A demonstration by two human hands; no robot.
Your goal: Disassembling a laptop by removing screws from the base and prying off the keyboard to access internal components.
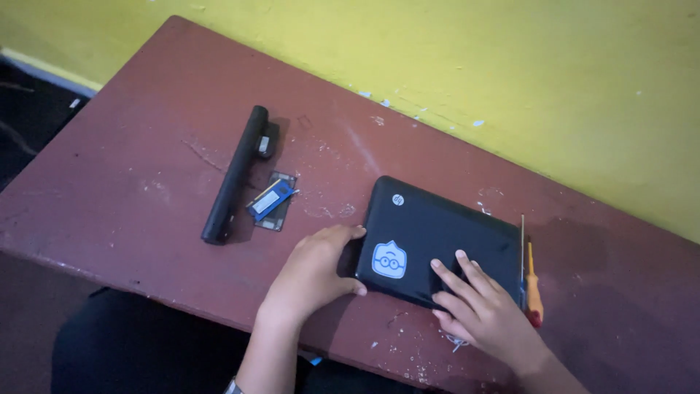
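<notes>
1. Laptop [437, 237]: small, black and closed, lying flat on the tabletop [146, 182] at about 4 o'clock from the centre of the view, near the yellow wall [510, 66]. A pale blue cartoon sticker [389, 260] sits on the lid near its 8 o'clock corner.
2. Left hand [313, 270]: loosely open and cupped against the laptop's 9 o'clock edge. The thumb touches the lower corner and the fingertips touch the upper part of that edge. It presses rather than grips.
3. Right hand [485, 310]: open and palm down, fingers spread flat on the lid near its 5 o'clock corner. It closes around nothing.
4. Screwdriver [534, 288]: yellow shaft with a red handle end, lying just beside the laptop's 3 o'clock edge and close to the right hand. A thin metal rod lies between it and the laptop.
5. Battery [235, 175]: a long black bar, lying diagonally at 10 o'clock from the laptop, well apart from both hands.
6. Memory card [271, 200]: a small blue board with a white label, resting on a dark flat cover [283, 213], just beside the battery at its 3 o'clock side.
7. Tabletop: dark red-brown, scuffed, and flecked with white paint near the front edge.
</notes>
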